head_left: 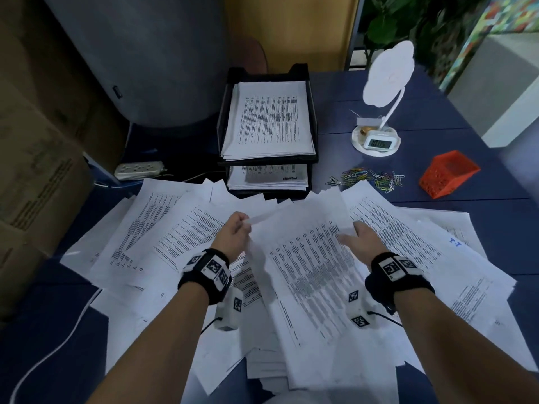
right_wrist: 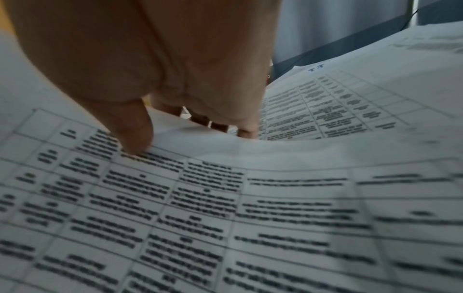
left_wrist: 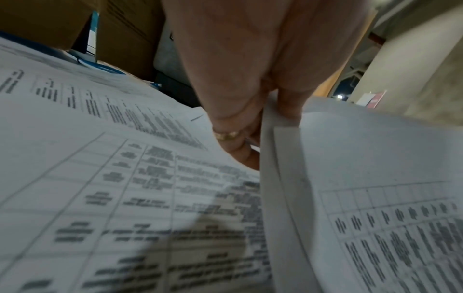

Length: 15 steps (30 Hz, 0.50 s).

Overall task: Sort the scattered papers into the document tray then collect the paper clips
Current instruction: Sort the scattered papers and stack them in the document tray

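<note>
A printed sheet (head_left: 306,258) is held raised between both hands above the scattered papers (head_left: 163,228) that cover the near part of the blue table (head_left: 455,199). Its left edge is pinched by the left hand (head_left: 233,234), the thumb on one face and the curled fingers (left_wrist: 240,150) on the other, as is seen in the left wrist view. The right edge is gripped by the right hand (head_left: 360,240): the thumb (right_wrist: 132,130) is pressed on the printed face and the fingers are curled under the edge. Beyond the held sheet, the black document tray (head_left: 223,118) is seen with papers stacked in both tiers. Beyond and to the right of the right hand, coloured paper clips (head_left: 370,177) are strewn on the table, just beside an orange basket (head_left: 447,177).
</note>
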Each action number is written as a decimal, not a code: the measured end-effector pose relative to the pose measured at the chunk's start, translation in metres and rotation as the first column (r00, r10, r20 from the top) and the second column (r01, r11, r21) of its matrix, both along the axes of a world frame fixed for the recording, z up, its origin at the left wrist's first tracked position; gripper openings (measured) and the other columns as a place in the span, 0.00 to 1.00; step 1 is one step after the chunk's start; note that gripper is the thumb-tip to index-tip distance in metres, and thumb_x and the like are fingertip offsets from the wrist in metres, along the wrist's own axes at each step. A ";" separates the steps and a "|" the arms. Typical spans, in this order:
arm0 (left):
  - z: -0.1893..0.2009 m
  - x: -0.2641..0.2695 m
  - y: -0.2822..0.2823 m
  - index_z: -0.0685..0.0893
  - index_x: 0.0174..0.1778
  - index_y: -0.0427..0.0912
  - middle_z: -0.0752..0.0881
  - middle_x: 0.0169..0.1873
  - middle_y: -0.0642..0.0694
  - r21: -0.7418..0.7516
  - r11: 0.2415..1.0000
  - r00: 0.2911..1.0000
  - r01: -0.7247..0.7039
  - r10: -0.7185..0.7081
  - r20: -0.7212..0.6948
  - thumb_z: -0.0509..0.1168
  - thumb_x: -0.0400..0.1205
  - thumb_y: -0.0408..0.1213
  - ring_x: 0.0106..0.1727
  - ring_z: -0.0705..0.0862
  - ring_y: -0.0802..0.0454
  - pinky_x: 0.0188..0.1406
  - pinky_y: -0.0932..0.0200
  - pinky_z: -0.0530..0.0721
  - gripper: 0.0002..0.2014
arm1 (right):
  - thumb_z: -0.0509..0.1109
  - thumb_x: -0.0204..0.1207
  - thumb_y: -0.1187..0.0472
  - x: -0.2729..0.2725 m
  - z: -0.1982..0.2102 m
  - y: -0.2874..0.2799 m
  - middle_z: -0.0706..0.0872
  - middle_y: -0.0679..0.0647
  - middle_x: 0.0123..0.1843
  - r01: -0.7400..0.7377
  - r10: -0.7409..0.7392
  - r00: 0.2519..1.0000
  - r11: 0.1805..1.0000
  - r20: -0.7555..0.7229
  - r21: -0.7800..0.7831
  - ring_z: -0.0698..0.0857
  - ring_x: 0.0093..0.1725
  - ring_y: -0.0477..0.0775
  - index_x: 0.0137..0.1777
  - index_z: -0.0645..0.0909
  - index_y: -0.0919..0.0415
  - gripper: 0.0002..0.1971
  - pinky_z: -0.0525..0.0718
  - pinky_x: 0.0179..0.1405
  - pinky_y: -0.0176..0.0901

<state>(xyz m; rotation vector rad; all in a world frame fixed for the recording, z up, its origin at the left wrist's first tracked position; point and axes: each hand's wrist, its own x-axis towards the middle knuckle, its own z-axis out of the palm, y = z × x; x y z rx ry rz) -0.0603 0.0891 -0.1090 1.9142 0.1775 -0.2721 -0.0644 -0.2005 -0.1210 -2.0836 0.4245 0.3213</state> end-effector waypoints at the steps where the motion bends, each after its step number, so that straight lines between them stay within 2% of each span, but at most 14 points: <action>1: 0.006 0.001 -0.003 0.74 0.41 0.52 0.77 0.35 0.48 -0.035 0.999 0.999 -0.038 0.039 0.024 0.56 0.87 0.38 0.37 0.75 0.49 0.41 0.51 0.76 0.09 | 0.70 0.77 0.64 0.002 0.000 0.001 0.83 0.62 0.56 0.023 -0.023 1.000 0.999 0.014 0.044 0.82 0.56 0.63 0.59 0.74 0.65 0.14 0.78 0.57 0.52; 3: 0.018 0.003 -0.010 0.73 0.44 0.54 0.81 0.43 0.46 -0.167 0.976 0.989 -0.143 0.149 0.026 0.56 0.87 0.45 0.41 0.79 0.49 0.42 0.50 0.80 0.06 | 0.71 0.76 0.67 0.006 0.001 0.003 0.84 0.62 0.57 0.053 -0.054 0.999 0.988 0.005 0.147 0.83 0.57 0.62 0.62 0.73 0.63 0.16 0.78 0.60 0.53; 5: 0.026 0.005 -0.016 0.72 0.52 0.54 0.82 0.47 0.44 -0.346 0.911 0.973 -0.226 0.224 -0.046 0.57 0.86 0.48 0.41 0.80 0.48 0.41 0.49 0.82 0.04 | 0.69 0.77 0.68 0.009 0.003 0.005 0.85 0.60 0.58 0.024 -0.025 1.000 0.984 0.005 0.175 0.84 0.58 0.61 0.63 0.76 0.61 0.16 0.79 0.64 0.56; 7: 0.029 0.007 -0.017 0.69 0.60 0.53 0.83 0.51 0.42 -0.441 0.857 0.963 -0.267 0.252 -0.094 0.63 0.83 0.49 0.46 0.83 0.46 0.47 0.45 0.84 0.13 | 0.68 0.78 0.68 0.012 0.008 0.007 0.87 0.58 0.56 0.029 -0.040 0.998 0.982 0.054 0.188 0.84 0.59 0.61 0.58 0.81 0.60 0.11 0.80 0.63 0.55; 9: 0.032 0.009 -0.016 0.68 0.63 0.55 0.83 0.58 0.41 -0.398 0.884 0.969 -0.246 0.236 -0.076 0.68 0.77 0.55 0.56 0.84 0.42 0.59 0.39 0.82 0.23 | 0.66 0.79 0.69 0.017 0.020 0.011 0.87 0.58 0.56 0.068 -0.100 0.989 0.964 0.112 0.257 0.84 0.60 0.61 0.56 0.82 0.61 0.09 0.80 0.62 0.52; 11: 0.036 0.011 -0.015 0.67 0.67 0.51 0.83 0.60 0.40 -0.370 0.905 0.977 -0.211 0.211 -0.043 0.68 0.77 0.52 0.60 0.83 0.42 0.62 0.40 0.81 0.25 | 0.64 0.80 0.70 0.022 0.040 0.017 0.87 0.59 0.58 0.067 -0.133 0.976 0.937 0.174 0.343 0.84 0.61 0.61 0.59 0.81 0.62 0.11 0.80 0.65 0.55; 13: 0.041 0.015 -0.016 0.72 0.64 0.43 0.86 0.55 0.43 -0.300 0.937 0.976 -0.181 0.209 0.063 0.68 0.80 0.42 0.56 0.85 0.46 0.59 0.47 0.83 0.19 | 0.63 0.81 0.71 0.028 0.060 0.023 0.87 0.57 0.59 0.035 -0.146 0.956 0.918 0.255 0.395 0.85 0.62 0.57 0.62 0.80 0.62 0.13 0.80 0.66 0.55; 15: 0.055 0.020 -0.019 0.77 0.49 0.38 0.84 0.43 0.43 -0.206 0.958 0.944 -0.200 0.245 0.222 0.67 0.82 0.38 0.44 0.82 0.49 0.50 0.51 0.82 0.08 | 0.63 0.81 0.71 0.033 0.081 0.031 0.87 0.52 0.58 0.014 -0.160 0.928 0.917 0.337 0.398 0.85 0.61 0.52 0.61 0.79 0.59 0.12 0.80 0.65 0.49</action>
